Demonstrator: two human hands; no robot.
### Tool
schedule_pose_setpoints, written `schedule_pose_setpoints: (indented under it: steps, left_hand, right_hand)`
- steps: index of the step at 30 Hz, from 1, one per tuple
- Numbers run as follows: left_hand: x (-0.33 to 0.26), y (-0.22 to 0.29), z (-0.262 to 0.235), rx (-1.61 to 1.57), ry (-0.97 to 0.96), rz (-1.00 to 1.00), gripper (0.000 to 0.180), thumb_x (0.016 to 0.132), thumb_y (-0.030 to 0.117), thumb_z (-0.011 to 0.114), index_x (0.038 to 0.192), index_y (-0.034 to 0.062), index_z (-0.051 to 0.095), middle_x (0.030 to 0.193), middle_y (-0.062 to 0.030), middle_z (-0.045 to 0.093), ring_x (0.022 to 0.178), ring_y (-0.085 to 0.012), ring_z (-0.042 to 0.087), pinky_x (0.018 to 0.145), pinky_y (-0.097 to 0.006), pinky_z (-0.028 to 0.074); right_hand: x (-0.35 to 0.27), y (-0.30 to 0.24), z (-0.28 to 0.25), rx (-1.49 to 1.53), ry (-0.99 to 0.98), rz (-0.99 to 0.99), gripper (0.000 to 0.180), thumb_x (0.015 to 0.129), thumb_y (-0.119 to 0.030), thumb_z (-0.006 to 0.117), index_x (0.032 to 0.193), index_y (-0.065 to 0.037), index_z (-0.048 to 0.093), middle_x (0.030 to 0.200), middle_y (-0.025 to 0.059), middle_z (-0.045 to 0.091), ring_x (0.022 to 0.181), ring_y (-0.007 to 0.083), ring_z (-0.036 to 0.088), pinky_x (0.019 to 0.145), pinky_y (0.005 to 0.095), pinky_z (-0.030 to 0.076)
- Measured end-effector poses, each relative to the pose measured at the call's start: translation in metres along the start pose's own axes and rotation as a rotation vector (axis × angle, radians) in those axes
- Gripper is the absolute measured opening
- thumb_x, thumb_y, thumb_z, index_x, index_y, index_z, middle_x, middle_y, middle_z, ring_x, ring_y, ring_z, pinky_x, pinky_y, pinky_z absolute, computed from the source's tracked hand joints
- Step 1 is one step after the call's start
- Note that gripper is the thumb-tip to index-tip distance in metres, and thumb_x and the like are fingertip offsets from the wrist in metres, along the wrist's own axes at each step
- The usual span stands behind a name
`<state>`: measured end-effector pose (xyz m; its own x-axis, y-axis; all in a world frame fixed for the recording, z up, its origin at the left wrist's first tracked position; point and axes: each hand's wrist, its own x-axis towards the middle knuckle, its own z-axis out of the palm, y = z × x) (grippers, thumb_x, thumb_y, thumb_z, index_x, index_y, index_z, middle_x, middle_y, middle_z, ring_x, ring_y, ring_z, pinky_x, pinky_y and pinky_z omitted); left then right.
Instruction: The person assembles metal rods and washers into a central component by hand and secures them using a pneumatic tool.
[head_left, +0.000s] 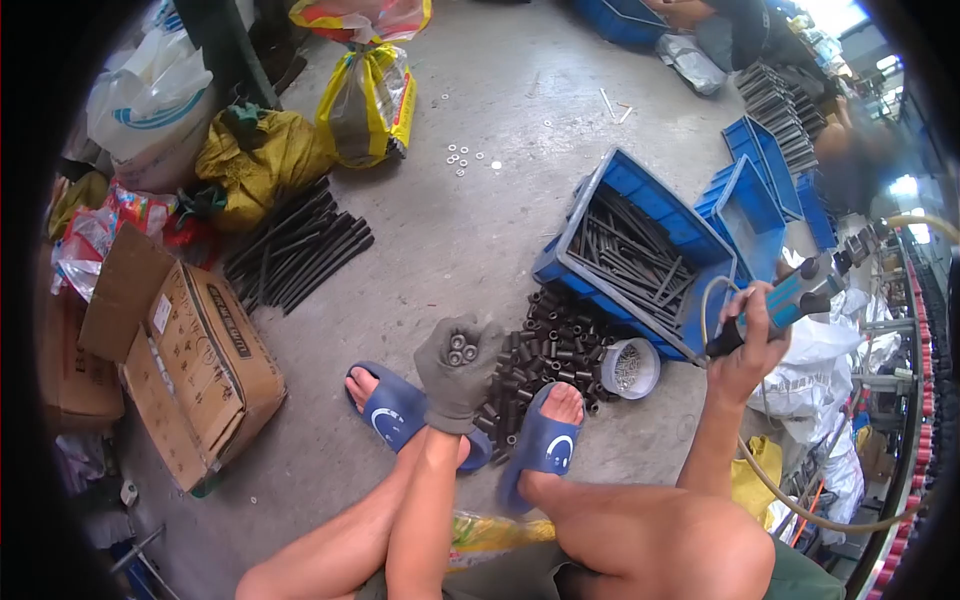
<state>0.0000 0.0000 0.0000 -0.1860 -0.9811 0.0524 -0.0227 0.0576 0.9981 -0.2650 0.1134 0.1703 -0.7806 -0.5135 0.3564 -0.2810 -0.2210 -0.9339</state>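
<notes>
My left hand (450, 385), in a grey glove, is raised above my left foot. Its fingers are closed round several short dark tubes (462, 350), their round ends facing up. Out to the right, my bare right hand (748, 345) grips a blue and black air screwdriver (800, 292), which points up and away to the right. A thin hose (775, 485) trails near the tool and loops down by my right knee. On the floor just right of my left hand lies a heap of short black tubes (545, 340). Beside the heap stands a white tub (645, 372) of small metal screws.
A blue crate (650, 180) holds long dark rods; smaller blue bins (745, 200) stand behind it. Black rods (300, 250) lie on the floor at left near an opened cardboard box (225, 360). Several washers (460, 155) are scattered ahead. Another person (735, 40) is at the far right.
</notes>
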Motion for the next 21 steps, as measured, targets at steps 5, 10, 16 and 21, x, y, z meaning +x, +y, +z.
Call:
schedule_pose_setpoints:
  steps: [5,10,16,21]
  left_hand:
    - [0.001,0.009,0.002,-0.043,0.0,0.013,0.022,0.088,0.009,0.089,0.093,0.005,0.068,0.092,-0.0064,0.075,0.084,-0.011,0.067,0.08,-0.029,0.056]
    - [0.002,0.009,0.007,-0.005,0.045,0.079,0.023,0.088,0.009,0.089,0.092,0.0042,0.067,0.077,-0.0014,0.07,0.071,-0.0081,0.061,0.065,-0.029,0.053]
    - [0.004,0.003,0.005,0.0,0.032,0.064,0.032,0.079,0.016,0.093,0.085,0.0055,0.063,0.069,-0.0059,0.063,0.06,-0.015,0.057,0.058,-0.033,0.049]
    - [0.003,0.002,0.003,0.085,0.01,0.125,0.032,0.072,0.02,0.092,0.085,0.0063,0.065,0.075,-0.0132,0.067,0.067,-0.0324,0.066,0.063,-0.043,0.053]
  right_hand:
    - [-0.005,-0.02,0.067,0.491,-0.116,0.412,0.06,0.102,-0.019,0.064,0.154,0.003,0.041,0.088,0.0036,0.055,0.079,0.0156,0.057,0.072,0.0345,0.051]
    - [-0.043,-0.01,0.134,0.445,-0.248,0.408,0.068,0.095,-0.02,0.061,0.156,0.002,0.042,0.09,0.0059,0.056,0.084,0.0189,0.059,0.081,0.0393,0.054]
    - [-0.076,0.013,0.178,0.448,-0.372,0.292,0.043,0.094,-0.013,0.064,0.131,0.007,0.053,0.076,0.0067,0.055,0.066,0.0171,0.056,0.068,0.0363,0.053]
    - [-0.086,0.029,0.184,0.41,-0.462,0.284,0.038,0.093,-0.012,0.066,0.124,0.006,0.053,0.075,0.0087,0.058,0.066,0.0176,0.057,0.068,0.0359,0.053]
